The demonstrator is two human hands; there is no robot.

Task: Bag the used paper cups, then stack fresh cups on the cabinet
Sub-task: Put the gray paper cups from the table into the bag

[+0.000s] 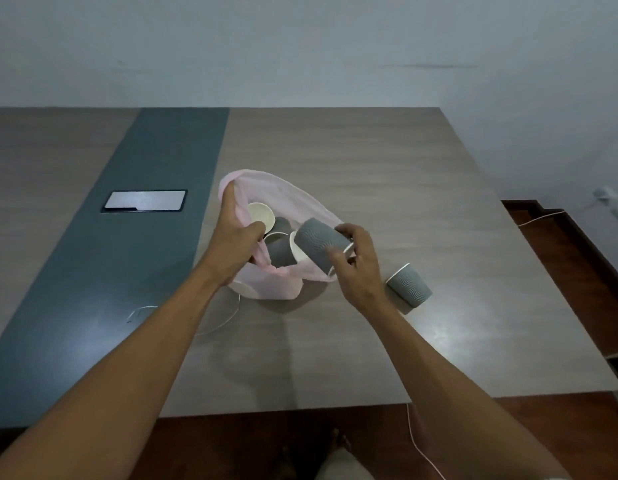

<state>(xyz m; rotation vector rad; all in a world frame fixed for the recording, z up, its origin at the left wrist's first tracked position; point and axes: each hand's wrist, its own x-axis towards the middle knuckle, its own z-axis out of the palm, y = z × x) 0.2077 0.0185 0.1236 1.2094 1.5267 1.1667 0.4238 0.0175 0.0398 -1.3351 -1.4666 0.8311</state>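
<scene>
A thin pink plastic bag [278, 194] lies open on the wooden table [387, 168]. My left hand [236, 233] grips the bag's left rim and holds the mouth wide. Several grey ripple paper cups with white insides lie inside it, one [261, 214] showing its white interior. My right hand [358, 268] holds another grey cup [316, 242] on its side over the bag's right edge, bottom pointing into the bag. One more grey cup [409, 287] lies tipped on the table just right of my right hand.
A dark blue strip [145, 237] runs down the table at left, with a phone [145, 200] lying on it. A thin white cable [214, 323] trails near the bag and off the front edge. The table's right edge drops to a reddish floor [577, 265].
</scene>
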